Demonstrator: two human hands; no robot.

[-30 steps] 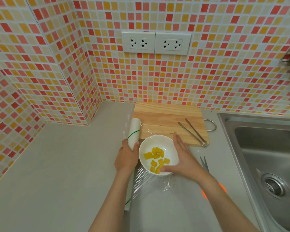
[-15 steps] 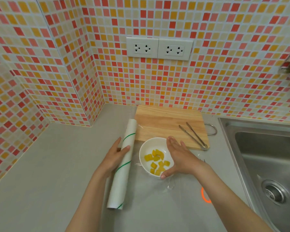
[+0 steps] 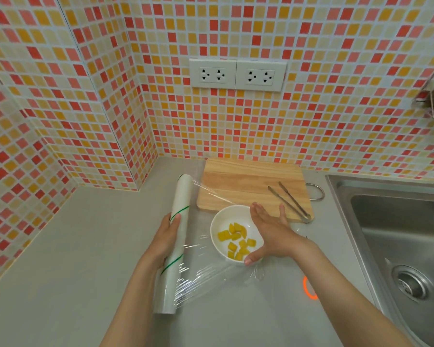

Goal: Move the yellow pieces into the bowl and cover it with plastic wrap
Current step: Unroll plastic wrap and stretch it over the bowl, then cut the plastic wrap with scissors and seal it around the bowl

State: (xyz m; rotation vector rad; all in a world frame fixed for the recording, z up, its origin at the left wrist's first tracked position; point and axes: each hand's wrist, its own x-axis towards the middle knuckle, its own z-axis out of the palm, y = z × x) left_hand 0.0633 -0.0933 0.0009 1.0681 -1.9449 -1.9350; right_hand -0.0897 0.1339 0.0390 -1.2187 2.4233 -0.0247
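Observation:
A white bowl [image 3: 221, 222] with several yellow pieces [image 3: 237, 240] stands on the grey counter, just in front of the wooden cutting board [image 3: 243, 184]. A long plastic wrap roll [image 3: 178, 229] lies lengthwise to the bowl's left, and my left hand [image 3: 167, 236] grips its middle. A clear sheet of wrap [image 3: 211, 274] stretches from the roll across the bowl. My right hand [image 3: 271, 232] lies flat with fingers spread over the bowl's right rim, pressing the film down.
Metal tongs [image 3: 290, 200] lie on the right part of the board. A steel sink [image 3: 398, 246] fills the right side. An orange ring mark [image 3: 307, 289] is on the counter near my right forearm. Tiled walls close the back and left.
My left hand laid the roll flat and pulled it left of the bowl, stretching film across the bowl. My right hand stays over the bowl's right rim.

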